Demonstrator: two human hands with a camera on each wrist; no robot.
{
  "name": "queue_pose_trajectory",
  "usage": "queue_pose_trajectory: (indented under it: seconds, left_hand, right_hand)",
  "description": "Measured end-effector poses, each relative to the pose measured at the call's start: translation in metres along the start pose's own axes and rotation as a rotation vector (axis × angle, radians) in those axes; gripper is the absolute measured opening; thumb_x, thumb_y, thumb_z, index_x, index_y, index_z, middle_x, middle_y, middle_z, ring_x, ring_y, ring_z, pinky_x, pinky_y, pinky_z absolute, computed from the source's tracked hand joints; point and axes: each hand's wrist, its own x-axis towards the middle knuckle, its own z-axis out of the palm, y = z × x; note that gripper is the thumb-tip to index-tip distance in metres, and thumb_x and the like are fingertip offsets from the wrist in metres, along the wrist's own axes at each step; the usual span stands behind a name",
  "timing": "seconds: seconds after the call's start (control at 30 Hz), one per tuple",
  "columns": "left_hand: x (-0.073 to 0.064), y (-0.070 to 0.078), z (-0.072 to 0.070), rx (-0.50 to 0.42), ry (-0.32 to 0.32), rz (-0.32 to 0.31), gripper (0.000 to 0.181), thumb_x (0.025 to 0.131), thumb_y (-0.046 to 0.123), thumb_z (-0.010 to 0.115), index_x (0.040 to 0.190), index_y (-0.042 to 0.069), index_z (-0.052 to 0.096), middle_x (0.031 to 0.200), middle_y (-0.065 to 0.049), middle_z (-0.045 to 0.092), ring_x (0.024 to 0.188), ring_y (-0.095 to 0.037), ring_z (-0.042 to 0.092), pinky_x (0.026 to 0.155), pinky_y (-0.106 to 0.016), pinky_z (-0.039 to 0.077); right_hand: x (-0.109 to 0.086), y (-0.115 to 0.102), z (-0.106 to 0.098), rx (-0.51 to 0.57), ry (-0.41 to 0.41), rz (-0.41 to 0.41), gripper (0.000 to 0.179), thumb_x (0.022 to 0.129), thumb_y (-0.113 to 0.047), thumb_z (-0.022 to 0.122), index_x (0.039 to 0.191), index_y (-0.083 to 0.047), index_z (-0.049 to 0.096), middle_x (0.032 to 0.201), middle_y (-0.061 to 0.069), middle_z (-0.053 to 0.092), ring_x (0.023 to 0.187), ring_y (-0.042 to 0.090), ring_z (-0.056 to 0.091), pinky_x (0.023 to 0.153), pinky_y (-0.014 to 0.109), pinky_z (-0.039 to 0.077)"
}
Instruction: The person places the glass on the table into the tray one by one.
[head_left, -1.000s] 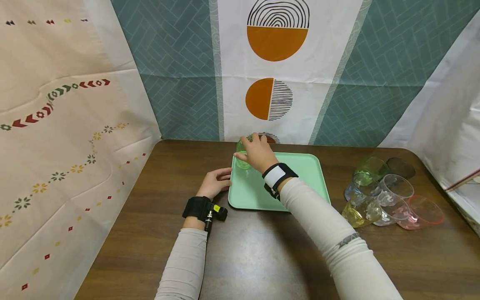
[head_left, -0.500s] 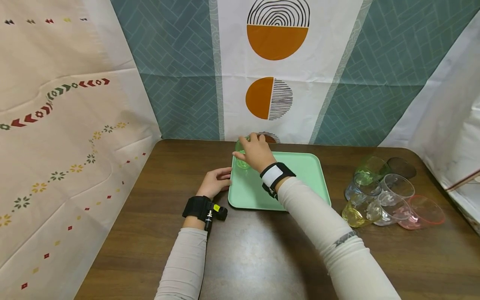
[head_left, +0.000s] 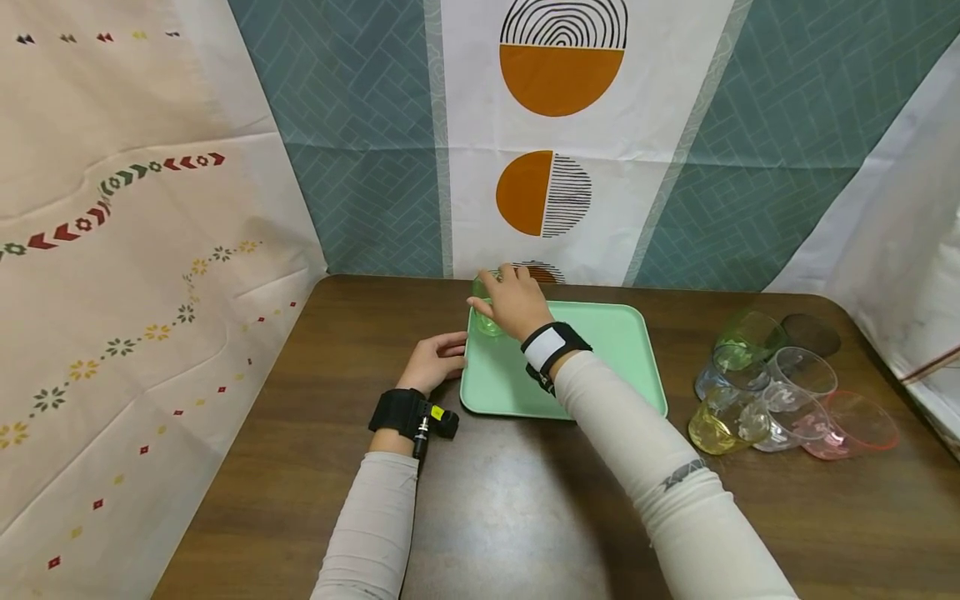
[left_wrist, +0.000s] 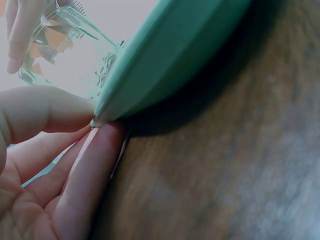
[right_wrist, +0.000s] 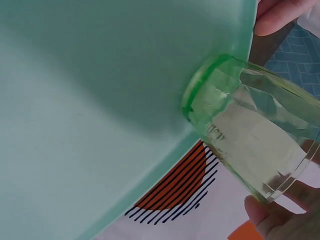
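A mint-green tray (head_left: 600, 358) lies on the wooden table. At its far left corner stands a light green drinking glass (right_wrist: 260, 135), upright on the tray surface. The right hand (head_left: 517, 307) reaches across the tray and holds this glass near its rim, thumb on one side and fingers on the other. My left hand (head_left: 431, 364) is at the tray's left edge; the left wrist view has its thumb (left_wrist: 50, 110) above the rim and the fingers below, pinching it. Part of the glass is covered by the right hand in the head view.
Several glasses stand close together on the right of the table, among them a yellow glass (head_left: 716, 429), a pink glass (head_left: 836, 437), a green glass (head_left: 742, 337) and a dark glass (head_left: 813, 333). A patterned cloth (head_left: 382, 192) hangs behind the table's back edge.
The head view has shifted slightly. Both hands keep their places, the right on the glass and the left on the tray edge, with hardly any movement.
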Motion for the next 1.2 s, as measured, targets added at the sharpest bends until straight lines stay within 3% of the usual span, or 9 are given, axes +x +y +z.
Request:
queue_pose_trajectory:
  seconds: [0.2, 0.63, 0.97, 1.2]
  left_hand:
    - [0.001, -0.001, 0.0, 0.005, 0.003, 0.005, 0.047, 0.09, 0.002, 0.062, 0.136, 0.005, 0.052, 0.132, -0.018, 0.057, 0.118, -0.028, 0.055, 0.093, -0.046, 0.054]
    - [0.002, -0.001, 0.0, 0.005, 0.002, -0.004, 0.047, 0.09, 0.001, 0.062, 0.136, 0.006, 0.053, 0.132, -0.017, 0.057, 0.118, -0.026, 0.055, 0.093, -0.045, 0.055]
    - [-0.012, 0.019, 0.0, -0.021, -0.035, -0.014, 0.048, 0.09, -0.002, 0.06, 0.137, -0.002, 0.049, 0.134, -0.024, 0.054, 0.121, -0.033, 0.053, 0.096, -0.05, 0.051]
    - [-0.013, 0.022, 0.0, -0.012, -0.042, -0.016, 0.049, 0.091, -0.001, 0.06, 0.138, -0.002, 0.047, 0.135, -0.025, 0.052, 0.122, -0.033, 0.052, 0.097, -0.049, 0.051]
  right_hand:
    - [0.001, -0.001, -0.002, -0.021, -0.026, -0.027, 0.056, 0.098, -0.052, 0.042, 0.137, -0.012, 0.049, 0.129, 0.023, 0.052, 0.112, 0.041, 0.049, 0.089, 0.048, 0.052]
    - [0.002, -0.004, -0.001, -0.036, -0.023, -0.007, 0.057, 0.097, -0.052, 0.042, 0.135, -0.011, 0.049, 0.129, 0.023, 0.052, 0.115, 0.041, 0.048, 0.095, 0.048, 0.05]
    - [0.002, -0.003, -0.002, 0.009, -0.052, 0.013, 0.059, 0.097, -0.055, 0.04, 0.139, -0.014, 0.047, 0.132, 0.023, 0.05, 0.114, 0.041, 0.047, 0.09, 0.051, 0.051]
    - [0.002, 0.002, -0.007, 0.057, -0.095, 0.051, 0.06, 0.098, -0.058, 0.035, 0.142, -0.019, 0.044, 0.137, 0.02, 0.045, 0.121, 0.042, 0.041, 0.091, 0.056, 0.046]
